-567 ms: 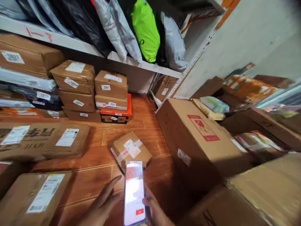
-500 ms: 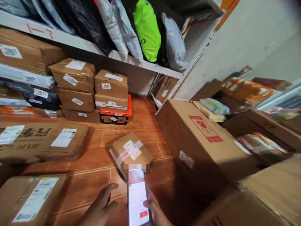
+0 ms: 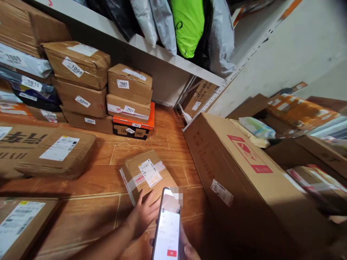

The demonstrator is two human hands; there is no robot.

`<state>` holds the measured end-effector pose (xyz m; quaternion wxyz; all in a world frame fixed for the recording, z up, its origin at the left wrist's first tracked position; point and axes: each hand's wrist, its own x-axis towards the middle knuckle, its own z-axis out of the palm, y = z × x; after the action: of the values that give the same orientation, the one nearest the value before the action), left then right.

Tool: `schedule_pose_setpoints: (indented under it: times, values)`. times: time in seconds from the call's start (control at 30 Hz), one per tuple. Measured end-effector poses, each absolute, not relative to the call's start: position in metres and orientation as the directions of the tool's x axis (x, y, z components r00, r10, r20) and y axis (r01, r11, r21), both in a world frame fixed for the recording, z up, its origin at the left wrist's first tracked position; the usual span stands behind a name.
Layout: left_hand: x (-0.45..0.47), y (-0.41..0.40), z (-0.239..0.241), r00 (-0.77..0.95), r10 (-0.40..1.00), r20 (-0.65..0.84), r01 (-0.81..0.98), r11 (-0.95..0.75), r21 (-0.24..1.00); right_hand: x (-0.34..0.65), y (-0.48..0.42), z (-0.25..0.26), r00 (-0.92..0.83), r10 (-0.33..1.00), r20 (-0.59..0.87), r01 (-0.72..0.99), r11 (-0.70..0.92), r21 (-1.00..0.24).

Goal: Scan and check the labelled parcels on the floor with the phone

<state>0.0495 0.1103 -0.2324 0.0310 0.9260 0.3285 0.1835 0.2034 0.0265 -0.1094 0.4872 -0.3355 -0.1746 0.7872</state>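
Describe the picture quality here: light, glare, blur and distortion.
Head view: soft daylight from the right, with the large carton casting a deep shadow over the floor at lower right. The phone screen glares white, and a pixelated patch sits at its top. Wide-angle bending curves the shelf; edges at far right smear. The small parcel under the left hand is sharp.

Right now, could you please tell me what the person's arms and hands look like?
Both are bare. The left hand and its forearm show no sleeve, glove, watch or ring. Of the right hand only a thumb and fingertips show at the bottom edge, also ungloved.
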Motion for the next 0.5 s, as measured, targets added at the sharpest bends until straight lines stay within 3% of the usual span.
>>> schedule_pose_setpoints:
  times: [0.13, 0.27, 0.37, 0.5]
  values:
    - [-0.026, 0.13, -0.211, 0.831, 0.538, 0.144, 0.514, -0.84, 0.171, 0.203, 0.032, -0.146, -0.384, 0.831, -0.403, -0.563, -0.557, -0.61]
    - [-0.076, 0.162, -0.179, 0.818, 0.574, -0.036, 0.567, -0.794, 0.217, 0.191, 0.031, -0.158, -0.394, 0.815, -0.425, -0.54, -0.579, -0.611]
    - [-0.089, 0.159, -0.168, 0.774, 0.63, -0.057, 0.62, -0.738, 0.267, 0.171, 0.034, -0.14, -0.329, 0.825, -0.46, -0.565, -0.562, -0.604]
    - [-0.112, 0.089, -0.181, 0.806, 0.587, -0.074, 0.585, -0.771, 0.252, 0.13, 0.072, -0.119, -0.245, 0.811, -0.531, -0.503, -0.574, -0.646]
